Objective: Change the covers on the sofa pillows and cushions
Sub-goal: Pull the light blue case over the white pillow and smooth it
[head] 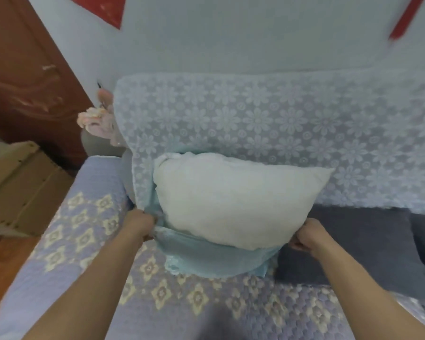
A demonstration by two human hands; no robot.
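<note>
A white bare pillow [233,200] stands on the sofa seat, its lower part inside a light blue lace cover [216,261] that is bunched around its bottom edge. My left hand [140,224] grips the cover's edge at the pillow's lower left. At the lower right corner, my right hand [309,235] is curled on the cover's other edge. Most of the pillow sticks up out of the cover and leans against the sofa back.
The sofa back carries a pale floral lace throw [280,123]; the seat and left armrest have a lilac quilted cover [88,229]. A dark grey cushion [353,244] lies to the right. A cardboard box [17,182], a brown door and pink flowers [96,119] are at the left.
</note>
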